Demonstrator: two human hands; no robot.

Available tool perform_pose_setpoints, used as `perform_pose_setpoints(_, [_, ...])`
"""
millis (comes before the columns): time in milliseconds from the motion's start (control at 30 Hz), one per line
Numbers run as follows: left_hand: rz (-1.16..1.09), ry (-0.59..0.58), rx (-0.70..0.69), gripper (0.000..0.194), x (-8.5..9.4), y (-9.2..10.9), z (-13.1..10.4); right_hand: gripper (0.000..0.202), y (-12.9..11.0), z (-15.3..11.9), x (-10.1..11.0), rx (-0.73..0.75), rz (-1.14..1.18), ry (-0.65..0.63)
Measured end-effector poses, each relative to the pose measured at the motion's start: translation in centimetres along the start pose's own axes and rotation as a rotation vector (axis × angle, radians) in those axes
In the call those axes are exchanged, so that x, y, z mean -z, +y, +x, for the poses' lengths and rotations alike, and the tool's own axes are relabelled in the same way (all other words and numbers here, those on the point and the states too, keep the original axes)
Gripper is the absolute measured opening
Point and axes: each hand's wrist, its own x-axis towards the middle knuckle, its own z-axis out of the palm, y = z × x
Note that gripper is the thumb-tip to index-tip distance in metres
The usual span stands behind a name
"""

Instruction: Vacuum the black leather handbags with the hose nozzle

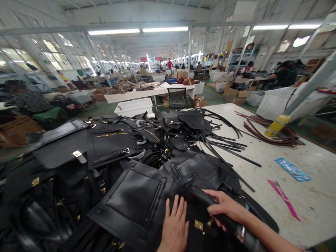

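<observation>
My left hand lies flat with fingers stretched on a black leather-like bag panel, which has a raised rectangular pocket outline. Just right of it, my right hand is wrapped round a black tube-shaped tool with a silvery band near its lower end. The tool's front end points up and left, close over the black pieces; its exact kind cannot be made out. Beside it a gold-coloured clasp plate shows on the black material. Another black bag piece lies behind the tool.
Black bags with buckles are heaped left and ahead. Black straps trail over the white table. On the right lie a yellow bottle, brown straps, a blue packet and snips by a pink strip.
</observation>
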Motion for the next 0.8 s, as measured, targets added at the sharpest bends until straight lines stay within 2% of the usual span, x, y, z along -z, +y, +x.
perform_pose_setpoints(100, [-0.016,-0.021,-0.022,0.062,-0.1,0.5,-0.4,0.080,0.5,0.3,1.0,-0.006,0.038,-0.041])
perform_pose_setpoints(200, [-0.034,-0.039,-0.042,0.063,-0.2,0.7,-0.5,0.085,0.6,0.7,1.0,0.012,0.057,-0.060])
perform_pose_setpoints(333, [-0.072,-0.084,-0.043,0.064,0.0,0.8,-0.4,0.081,-0.4,2.7,-0.3,0.031,0.030,-0.067])
perform_pose_setpoints(500, [-0.091,-0.095,-0.041,0.064,-0.2,1.0,-0.6,0.075,-3.2,5.6,-2.2,0.102,-0.013,-0.013])
perform_pose_setpoints(600, [-0.104,-0.085,-0.066,0.065,-0.4,1.0,-0.9,0.073,-4.3,5.2,-2.5,0.144,-0.031,0.038])
perform_pose_setpoints(700, [-0.129,-0.081,-0.067,0.064,-0.4,0.9,-1.4,0.072,-4.2,4.1,-2.4,0.094,-0.060,-0.001])
perform_pose_setpoints(800, [-0.165,-0.089,-0.043,0.064,0.0,1.3,-1.6,0.069,-3.8,4.6,-2.7,0.050,-0.078,-0.018])
